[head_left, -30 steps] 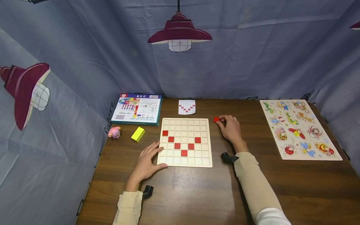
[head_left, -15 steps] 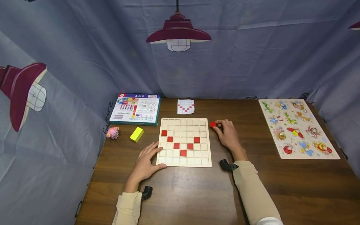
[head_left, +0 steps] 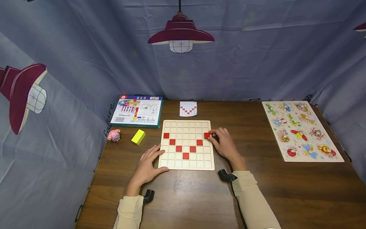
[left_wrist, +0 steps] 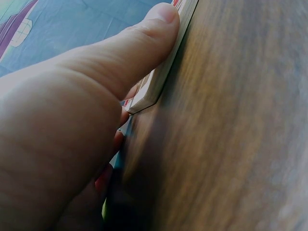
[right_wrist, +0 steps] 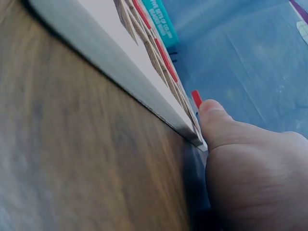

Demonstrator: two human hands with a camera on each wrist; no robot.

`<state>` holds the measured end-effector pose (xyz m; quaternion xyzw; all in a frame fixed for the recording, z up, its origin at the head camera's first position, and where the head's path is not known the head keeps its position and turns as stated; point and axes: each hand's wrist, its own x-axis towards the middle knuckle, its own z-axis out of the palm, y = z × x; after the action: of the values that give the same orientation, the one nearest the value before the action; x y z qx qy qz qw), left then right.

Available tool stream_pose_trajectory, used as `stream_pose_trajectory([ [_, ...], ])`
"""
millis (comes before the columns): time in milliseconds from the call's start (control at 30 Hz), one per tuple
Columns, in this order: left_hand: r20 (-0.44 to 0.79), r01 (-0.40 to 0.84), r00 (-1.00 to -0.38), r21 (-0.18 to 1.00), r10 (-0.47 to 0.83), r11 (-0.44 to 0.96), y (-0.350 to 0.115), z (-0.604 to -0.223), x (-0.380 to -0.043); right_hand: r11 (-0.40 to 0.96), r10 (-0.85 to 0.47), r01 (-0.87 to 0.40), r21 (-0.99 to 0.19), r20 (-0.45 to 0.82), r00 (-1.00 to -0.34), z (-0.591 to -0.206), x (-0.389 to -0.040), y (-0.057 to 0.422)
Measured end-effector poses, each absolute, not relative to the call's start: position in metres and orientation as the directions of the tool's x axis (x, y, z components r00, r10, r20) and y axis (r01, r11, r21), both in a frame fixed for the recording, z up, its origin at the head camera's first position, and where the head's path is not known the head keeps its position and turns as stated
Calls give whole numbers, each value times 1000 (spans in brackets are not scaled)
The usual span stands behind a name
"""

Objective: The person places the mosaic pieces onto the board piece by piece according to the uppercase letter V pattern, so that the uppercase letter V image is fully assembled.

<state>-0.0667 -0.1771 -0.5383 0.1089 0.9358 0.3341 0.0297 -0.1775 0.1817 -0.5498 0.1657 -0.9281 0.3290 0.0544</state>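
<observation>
A pale wooden grid board point(head_left: 183, 127) lies in the middle of the table, with several red square tiles point(head_left: 186, 156) set in its cells in a V. My right hand point(head_left: 224, 144) pinches another red tile point(head_left: 207, 135) between thumb and fingers, over the right-hand column in the third row. In the right wrist view that tile point(right_wrist: 196, 98) stands tilted just above the board's surface, at the thumb tip. My left hand point(head_left: 148, 163) rests at the board's lower left, fingers spread along its left edge. The left thumb point(left_wrist: 154, 33) lies against the near edge of the board.
Behind the board lies a paper card point(head_left: 188, 108) with a red V pattern. A boxed bead set point(head_left: 137, 111), a yellow block point(head_left: 138, 137) and a pink figurine point(head_left: 114, 135) sit at the left. An insect puzzle board point(head_left: 303, 132) lies at the right.
My right hand has carried the red tile left and nearer, from the table right of the board to over its right-hand column. My left hand has stayed at the board's edge.
</observation>
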Motion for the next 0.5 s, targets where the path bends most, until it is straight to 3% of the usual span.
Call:
stream_pose_trajectory([
  [500,-23,152,-976,638,216,755,-177,-539,-67,752,-253,-345,-561,237,-938,-549,-176,176],
])
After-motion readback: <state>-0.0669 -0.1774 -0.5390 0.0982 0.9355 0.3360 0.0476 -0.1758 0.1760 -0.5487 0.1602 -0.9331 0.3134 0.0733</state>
